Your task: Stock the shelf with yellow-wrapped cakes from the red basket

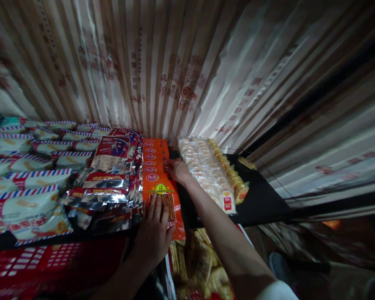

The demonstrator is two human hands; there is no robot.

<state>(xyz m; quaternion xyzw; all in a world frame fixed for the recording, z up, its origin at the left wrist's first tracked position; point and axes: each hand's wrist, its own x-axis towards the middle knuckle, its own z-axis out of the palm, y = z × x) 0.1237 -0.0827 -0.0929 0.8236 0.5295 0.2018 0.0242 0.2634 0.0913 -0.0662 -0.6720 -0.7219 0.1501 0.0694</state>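
A row of orange snack packets (156,166) stands in a line on a dark shelf (262,200), running from the front edge towards the back wall. My left hand (154,233) lies flat with its fingers spread on the front orange packet. My right hand (176,170) reaches further back and presses its fingers against the right side of the orange row. The right fingertips are partly hidden behind the packets.
Silver and red foil packets (112,179) crowd the left of the orange row. Blue, red and white striped bags (25,175) fill the far left. Clear biscuit packs (206,171) lie to the right. More biscuit packs (200,266) sit below. A foil-lined wall (181,66) stands behind.
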